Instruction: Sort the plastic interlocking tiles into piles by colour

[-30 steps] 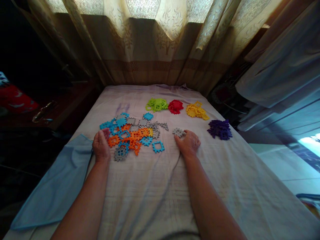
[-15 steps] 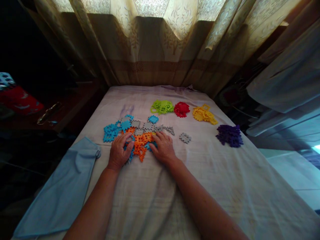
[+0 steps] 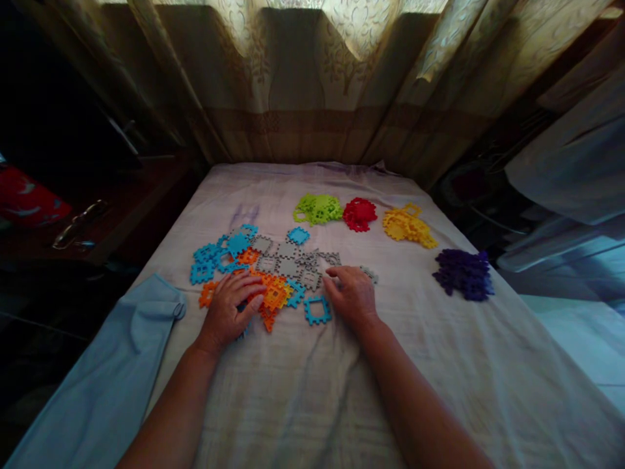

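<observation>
My left hand [image 3: 229,307] lies over the left part of a pile of orange plastic interlocking tiles [image 3: 274,293], its fingers stretched out and resting on them. Blue pieces peek out beneath that palm. My right hand [image 3: 352,296] is low over the sheet at the right end of the grey tiles [image 3: 289,267], thumb and fingers apart; nothing shows in its grasp. Just left of it lies a blue square frame piece [image 3: 317,311]. One grey tile [image 3: 370,273] is partly hidden behind the right hand. Blue tiles [image 3: 208,260] spread out beyond the left hand.
Farther back on the sheet-covered surface [image 3: 390,378] sit green [image 3: 318,208], red [image 3: 360,214] and yellow [image 3: 409,226] piles. A purple pile [image 3: 463,273] lies to the right. A light blue cloth bag [image 3: 112,365] lies along the left edge. A curtain [image 3: 293,85] hangs behind.
My right hand has moved right, off the orange pile toward the grey tiles. The blue square frame now lies uncovered in front of the pile. My left hand stays on the orange pieces.
</observation>
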Demonstrator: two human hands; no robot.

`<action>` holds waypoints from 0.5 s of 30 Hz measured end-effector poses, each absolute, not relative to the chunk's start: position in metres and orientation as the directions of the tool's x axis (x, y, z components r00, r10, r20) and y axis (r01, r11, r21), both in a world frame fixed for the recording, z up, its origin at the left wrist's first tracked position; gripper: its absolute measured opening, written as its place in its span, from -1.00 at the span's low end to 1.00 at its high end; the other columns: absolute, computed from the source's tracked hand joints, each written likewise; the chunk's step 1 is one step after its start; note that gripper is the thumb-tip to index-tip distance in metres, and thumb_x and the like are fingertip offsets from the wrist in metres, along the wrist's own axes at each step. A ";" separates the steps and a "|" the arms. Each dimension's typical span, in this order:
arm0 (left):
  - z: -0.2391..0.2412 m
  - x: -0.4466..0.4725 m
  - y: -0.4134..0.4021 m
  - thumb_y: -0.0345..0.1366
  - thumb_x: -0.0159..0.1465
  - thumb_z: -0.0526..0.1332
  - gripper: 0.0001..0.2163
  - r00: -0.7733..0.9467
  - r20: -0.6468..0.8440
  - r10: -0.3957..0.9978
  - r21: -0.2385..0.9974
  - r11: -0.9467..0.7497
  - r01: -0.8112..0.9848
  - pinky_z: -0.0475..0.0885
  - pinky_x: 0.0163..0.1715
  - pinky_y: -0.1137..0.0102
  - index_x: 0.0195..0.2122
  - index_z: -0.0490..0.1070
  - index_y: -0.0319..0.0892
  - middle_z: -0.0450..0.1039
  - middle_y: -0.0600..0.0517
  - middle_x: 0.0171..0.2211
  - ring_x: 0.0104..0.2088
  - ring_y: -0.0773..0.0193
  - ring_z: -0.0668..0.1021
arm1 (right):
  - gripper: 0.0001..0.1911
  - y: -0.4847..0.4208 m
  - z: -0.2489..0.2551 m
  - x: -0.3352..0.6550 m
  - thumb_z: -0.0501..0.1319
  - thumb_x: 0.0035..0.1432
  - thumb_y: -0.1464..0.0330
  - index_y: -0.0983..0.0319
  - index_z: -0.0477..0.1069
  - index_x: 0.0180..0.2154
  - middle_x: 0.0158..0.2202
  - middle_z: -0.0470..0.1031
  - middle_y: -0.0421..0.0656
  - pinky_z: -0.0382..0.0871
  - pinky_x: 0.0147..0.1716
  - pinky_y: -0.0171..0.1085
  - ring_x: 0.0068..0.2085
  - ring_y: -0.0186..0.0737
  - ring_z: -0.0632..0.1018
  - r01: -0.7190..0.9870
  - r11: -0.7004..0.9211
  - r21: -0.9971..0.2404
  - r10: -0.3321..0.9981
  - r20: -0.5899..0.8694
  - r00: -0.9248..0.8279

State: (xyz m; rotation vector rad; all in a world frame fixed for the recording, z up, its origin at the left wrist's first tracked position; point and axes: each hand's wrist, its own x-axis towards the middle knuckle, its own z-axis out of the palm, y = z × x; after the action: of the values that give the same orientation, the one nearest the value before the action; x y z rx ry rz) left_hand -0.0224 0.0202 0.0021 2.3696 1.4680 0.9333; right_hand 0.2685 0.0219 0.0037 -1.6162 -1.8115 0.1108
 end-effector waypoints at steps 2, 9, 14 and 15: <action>0.003 -0.022 0.020 -0.09 0.31 0.14 -0.75 0.303 0.411 0.860 0.484 -0.488 0.726 0.25 0.25 -0.08 -0.15 0.60 0.08 0.62 0.04 -0.06 0.10 0.04 0.54 | -0.86 0.022 0.002 0.273 0.28 0.15 0.29 0.16 0.58 -0.27 -0.26 0.61 -0.07 0.32 -0.11 -0.11 -0.18 -0.05 0.54 0.859 0.224 -0.461 0.910 0.413 -0.015; 0.004 -0.024 0.021 -0.08 0.31 0.14 -0.76 0.294 0.418 0.860 0.500 -0.487 0.716 0.29 0.22 -0.10 -0.17 0.60 0.11 0.63 0.06 -0.07 0.09 0.00 0.55 | -0.74 0.019 0.003 0.268 0.34 0.08 0.26 0.12 0.58 -0.14 -0.18 0.57 -0.09 0.32 -0.06 -0.10 -0.10 -0.05 0.50 0.828 0.322 -0.459 0.919 0.361 -0.157; 0.003 -0.026 0.022 -0.11 0.30 0.16 -0.78 0.299 0.412 0.861 0.508 -0.490 0.708 0.27 0.24 -0.12 -0.14 0.60 0.14 0.62 0.07 -0.07 0.09 -0.01 0.54 | -0.74 0.023 0.003 0.267 0.37 0.08 0.26 0.11 0.60 -0.14 -0.19 0.56 -0.11 0.32 -0.08 -0.09 -0.11 -0.06 0.51 0.830 0.321 -0.455 0.921 0.353 -0.163; 0.003 -0.026 0.022 -0.11 0.30 0.16 -0.78 0.301 0.417 0.858 0.506 -0.493 0.707 0.27 0.24 -0.12 -0.14 0.60 0.15 0.62 0.07 -0.07 0.09 -0.01 0.54 | -0.76 0.024 0.003 0.267 0.36 0.09 0.27 0.11 0.60 -0.16 -0.20 0.56 -0.11 0.32 -0.09 -0.09 -0.12 -0.07 0.51 0.831 0.327 -0.450 0.919 0.358 -0.167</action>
State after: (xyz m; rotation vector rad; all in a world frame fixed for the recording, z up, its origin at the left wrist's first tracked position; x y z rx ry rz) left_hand -0.0256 0.0222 0.0027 2.3410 1.4376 0.9700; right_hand 0.2675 0.0238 0.0029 -1.5337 -2.0264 0.1997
